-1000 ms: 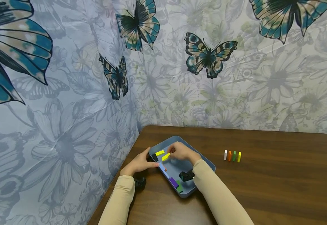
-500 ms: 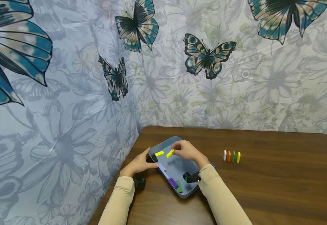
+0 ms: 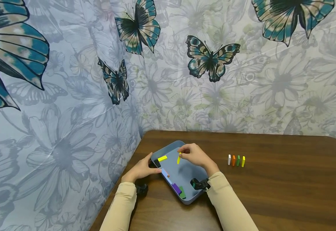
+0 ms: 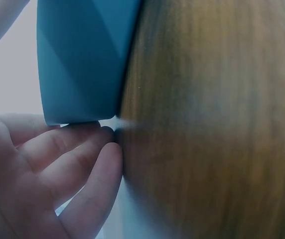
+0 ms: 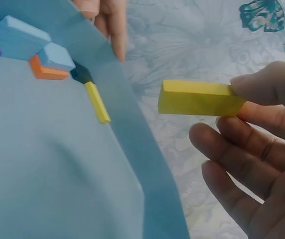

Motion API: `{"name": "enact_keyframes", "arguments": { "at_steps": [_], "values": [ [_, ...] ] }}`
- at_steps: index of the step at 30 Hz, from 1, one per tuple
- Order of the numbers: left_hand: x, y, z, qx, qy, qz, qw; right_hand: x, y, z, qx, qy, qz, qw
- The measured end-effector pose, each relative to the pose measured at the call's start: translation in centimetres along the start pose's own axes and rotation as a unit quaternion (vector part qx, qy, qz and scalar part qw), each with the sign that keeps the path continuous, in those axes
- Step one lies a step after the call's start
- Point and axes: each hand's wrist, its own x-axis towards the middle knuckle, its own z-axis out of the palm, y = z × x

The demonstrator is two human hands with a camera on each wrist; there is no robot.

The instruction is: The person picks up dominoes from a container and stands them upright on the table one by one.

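My right hand (image 3: 196, 155) pinches a yellow block (image 5: 197, 97) by one end, between thumb and fingers, and holds it above the blue tray (image 3: 182, 175). At the tray's far left corner, my left hand (image 3: 139, 170) grips the wall, thumb along one side and fingers against the outside. A second yellow block (image 3: 162, 158) lies in the tray beside a black block (image 3: 157, 163). Along the left wall are light blue blocks (image 3: 166, 175), an orange block (image 5: 50, 73) partly under one of them, a purple block (image 3: 176, 188) and a green block (image 3: 183, 192).
Right of the tray, a white block (image 3: 229, 159), an orange block (image 3: 233, 160), a green block (image 3: 238, 160) and a yellow block (image 3: 243, 161) stand upright in a row on the wooden table (image 3: 286, 179). Butterfly-printed wall covering rises behind the table's back and left edges.
My right hand has moved right, carrying the yellow block away from the other yellow one and turning it more upright. The left hand keeps its hold on the tray.
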Motion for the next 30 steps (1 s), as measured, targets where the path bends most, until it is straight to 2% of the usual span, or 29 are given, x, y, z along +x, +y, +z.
{"name": "enact_keyframes", "arguments": {
  "at_steps": [14, 21, 24, 28, 30],
  "values": [
    [-0.2, -0.9, 0.1, -0.007, -0.007, 0.001, 0.9999, -1.8, -0.1, -2.3, 0.057, 0.045, 0.003, 0.9973],
    [-0.4, -0.8, -0.4, -0.001, -0.007, 0.007, 0.9999, -2.8, -0.4, -3.5, 0.098, 0.07, 0.059, 0.991],
    [-0.3, -0.8, -0.6, 0.008, -0.008, 0.01, 0.9999, -3.2, -0.5, -4.2, 0.081, 0.082, 0.059, 0.9916],
    [-0.2, -1.1, -0.9, 0.013, -0.01, 0.013, 0.9998, -3.5, -0.5, -5.0, 0.044, 0.093, 0.031, 0.9942],
    [-0.2, -1.3, -1.1, 0.014, -0.012, 0.015, 0.9997, -3.8, -0.5, -5.2, 0.046, 0.097, 0.027, 0.9938]
  ]
}}
